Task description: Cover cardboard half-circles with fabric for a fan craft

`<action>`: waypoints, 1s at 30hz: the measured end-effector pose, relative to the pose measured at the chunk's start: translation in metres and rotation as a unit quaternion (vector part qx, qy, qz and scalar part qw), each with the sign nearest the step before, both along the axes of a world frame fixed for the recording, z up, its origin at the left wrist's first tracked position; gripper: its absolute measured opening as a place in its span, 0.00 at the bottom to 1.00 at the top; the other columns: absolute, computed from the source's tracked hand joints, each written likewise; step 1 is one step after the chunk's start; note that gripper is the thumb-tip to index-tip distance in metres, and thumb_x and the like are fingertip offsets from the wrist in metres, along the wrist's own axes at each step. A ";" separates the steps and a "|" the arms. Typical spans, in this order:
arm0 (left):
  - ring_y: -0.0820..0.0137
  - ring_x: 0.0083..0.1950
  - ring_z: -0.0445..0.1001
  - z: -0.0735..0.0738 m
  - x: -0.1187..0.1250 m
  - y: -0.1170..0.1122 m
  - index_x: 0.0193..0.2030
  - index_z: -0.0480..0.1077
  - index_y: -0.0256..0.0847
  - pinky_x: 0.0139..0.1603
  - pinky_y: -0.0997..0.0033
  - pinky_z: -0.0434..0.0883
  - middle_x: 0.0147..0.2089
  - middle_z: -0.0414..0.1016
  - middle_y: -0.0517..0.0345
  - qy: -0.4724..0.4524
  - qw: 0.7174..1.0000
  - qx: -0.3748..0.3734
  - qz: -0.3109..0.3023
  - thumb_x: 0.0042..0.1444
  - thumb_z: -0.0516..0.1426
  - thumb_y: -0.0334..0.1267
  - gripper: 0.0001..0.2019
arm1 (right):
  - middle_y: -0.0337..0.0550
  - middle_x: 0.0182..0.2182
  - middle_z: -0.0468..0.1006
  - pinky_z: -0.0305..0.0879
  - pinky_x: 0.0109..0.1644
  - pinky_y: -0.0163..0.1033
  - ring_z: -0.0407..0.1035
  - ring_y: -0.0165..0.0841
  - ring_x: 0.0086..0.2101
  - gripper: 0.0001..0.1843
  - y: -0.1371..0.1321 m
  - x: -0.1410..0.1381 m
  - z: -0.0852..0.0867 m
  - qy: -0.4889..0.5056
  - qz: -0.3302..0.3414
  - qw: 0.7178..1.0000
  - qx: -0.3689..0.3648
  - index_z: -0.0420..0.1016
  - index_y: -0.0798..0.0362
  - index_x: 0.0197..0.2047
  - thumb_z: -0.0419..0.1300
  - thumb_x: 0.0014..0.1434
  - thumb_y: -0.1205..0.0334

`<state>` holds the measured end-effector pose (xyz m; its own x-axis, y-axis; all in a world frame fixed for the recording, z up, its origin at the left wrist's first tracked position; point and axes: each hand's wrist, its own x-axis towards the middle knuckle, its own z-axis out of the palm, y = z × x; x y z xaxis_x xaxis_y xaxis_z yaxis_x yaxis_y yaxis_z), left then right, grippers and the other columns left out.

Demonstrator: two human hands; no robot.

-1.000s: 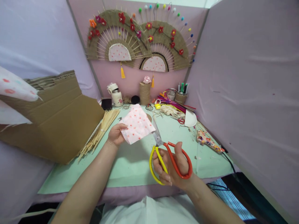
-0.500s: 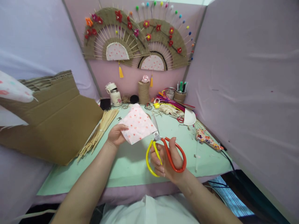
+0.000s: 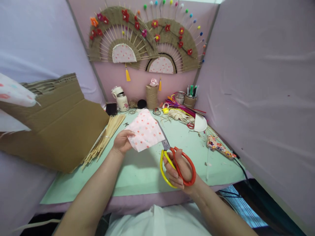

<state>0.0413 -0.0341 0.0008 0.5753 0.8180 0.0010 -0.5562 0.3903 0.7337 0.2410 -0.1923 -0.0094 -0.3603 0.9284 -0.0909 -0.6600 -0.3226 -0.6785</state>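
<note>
My left hand (image 3: 122,141) pinches the left edge of a pink spotted fabric piece (image 3: 145,130) and holds it up over the green mat (image 3: 137,170). My right hand (image 3: 180,170) grips scissors (image 3: 176,160) with one yellow and one red handle loop. The handles are squeezed together and the steel blades run along the fabric's right edge.
Brown cardboard sheets (image 3: 56,127) lean at the left beside a bundle of bamboo sticks (image 3: 105,137). At the back stand a small jar (image 3: 122,101), a twine spool (image 3: 152,96) and a pen cup (image 3: 190,100). A white half-disc (image 3: 200,124) and a patterned glue gun (image 3: 218,147) lie at the right.
The scissor handles have closed together and the blades have shut along the fabric's right edge. My right hand has shifted slightly. My left hand keeps its hold.
</note>
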 end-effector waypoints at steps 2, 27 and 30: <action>0.55 0.61 0.70 0.000 -0.001 0.000 0.71 0.46 0.30 0.66 0.49 0.60 0.55 0.76 0.45 -0.004 1.000 -0.003 0.008 0.48 0.49 0.22 0.41 | 0.27 0.09 0.61 0.44 0.07 0.25 0.42 0.19 0.07 0.33 -0.001 0.000 -0.001 -0.005 0.001 1.000 -0.001 0.67 0.54 0.32 0.57 0.48 0.27; 0.51 0.61 0.69 0.000 0.004 -0.009 0.69 0.53 0.32 0.66 0.44 0.59 0.52 0.78 0.44 0.020 0.998 -0.001 -0.052 0.46 0.52 0.22 0.40 | 0.36 0.18 0.68 0.52 0.15 0.30 0.54 0.24 0.13 0.44 -0.003 -0.003 0.011 0.053 0.046 0.996 0.047 0.68 0.55 0.37 0.41 0.49 0.20; 0.50 0.62 0.68 0.000 0.006 -0.013 0.70 0.51 0.31 0.65 0.45 0.60 0.56 0.75 0.42 0.031 0.996 0.006 -0.082 0.47 0.52 0.22 0.40 | 0.37 0.19 0.69 0.53 0.15 0.31 0.55 0.25 0.13 0.44 0.001 -0.004 0.013 0.052 0.044 0.996 0.051 0.68 0.55 0.37 0.41 0.49 0.19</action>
<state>0.0475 -0.0468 0.0006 0.7000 0.7135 -0.0296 -0.4400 0.4636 0.7691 0.2367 -0.1916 0.0036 -0.4434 0.8952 0.0451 -0.7004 -0.3147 -0.6406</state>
